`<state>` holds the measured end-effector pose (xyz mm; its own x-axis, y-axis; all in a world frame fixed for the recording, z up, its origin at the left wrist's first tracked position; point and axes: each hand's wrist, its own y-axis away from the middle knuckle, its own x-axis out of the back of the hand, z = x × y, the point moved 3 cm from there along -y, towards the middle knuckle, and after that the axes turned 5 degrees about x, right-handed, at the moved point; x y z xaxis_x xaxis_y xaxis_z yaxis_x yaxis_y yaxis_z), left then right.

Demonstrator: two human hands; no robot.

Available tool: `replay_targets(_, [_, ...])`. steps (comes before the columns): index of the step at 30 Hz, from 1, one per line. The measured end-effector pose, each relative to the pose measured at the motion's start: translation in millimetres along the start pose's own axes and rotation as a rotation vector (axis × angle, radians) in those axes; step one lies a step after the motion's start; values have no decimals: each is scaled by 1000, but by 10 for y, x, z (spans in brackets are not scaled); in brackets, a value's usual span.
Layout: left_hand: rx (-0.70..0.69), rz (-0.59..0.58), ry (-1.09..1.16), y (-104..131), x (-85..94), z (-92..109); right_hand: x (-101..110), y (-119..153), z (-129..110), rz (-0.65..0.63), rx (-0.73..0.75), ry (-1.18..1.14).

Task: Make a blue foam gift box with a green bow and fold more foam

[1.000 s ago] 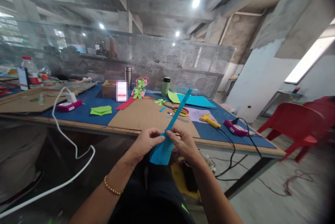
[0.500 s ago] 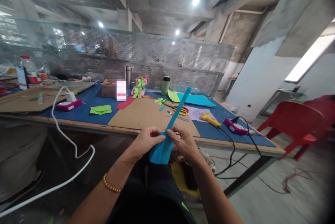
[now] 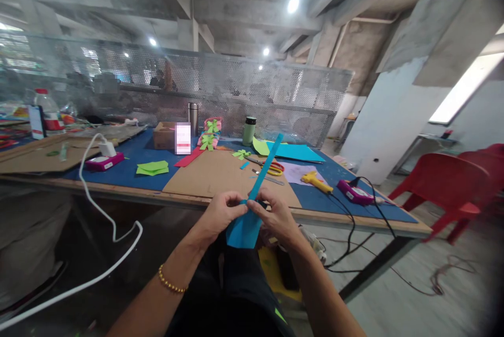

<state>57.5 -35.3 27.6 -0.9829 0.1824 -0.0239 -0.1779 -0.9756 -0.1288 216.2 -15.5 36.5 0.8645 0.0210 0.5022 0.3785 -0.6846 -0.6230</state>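
Observation:
Above my lap, both hands pinch a piece of blue paper (image 3: 243,231) that has a broad lower body and a long narrow strip (image 3: 266,166) slanting up to the right. My left hand (image 3: 224,213) grips its upper left edge between thumb and fingers. Close beside it, my right hand (image 3: 275,216) pinches the base of the strip, thumb in front. Beyond the hands, a brown cardboard sheet (image 3: 208,174) lies on the table, with scissors (image 3: 274,168), a green paper bow (image 3: 241,154) and a small blue scrap (image 3: 244,165) on or near it.
A yellow glue gun (image 3: 317,182) rests on lilac paper, its black cord hanging over the table's front edge. Purple power strips (image 3: 104,161) sit at both sides. Behind stand a green flask (image 3: 249,131), a steel flask (image 3: 192,118) and a cardboard box (image 3: 164,136). A red chair (image 3: 457,185) is at right.
My right thumb has shifted slightly left and down at the strip's base, toward my left fingers. The strip has tilted a little to the left. Both hands keep hold of the paper.

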Motion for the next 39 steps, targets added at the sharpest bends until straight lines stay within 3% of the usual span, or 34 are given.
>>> replay_targets(8, [-59,27,-111,-43,-41,-19,28,-21,-56,23,79,23])
replay_targets(17, [17,67,1,-25,-24,-19,52,-56,-14,97,36,25])
replay_targets(27, [-13,5,-1,-81,-15,30,72,-149,-205,111,143,42])
replay_targets(35, [-3,13,1,-242,59,227,114,-249,-308,146,297,258])
replay_targets(39, [24,-73,41,-282,98,222,101,-214,-298,137,351,367])
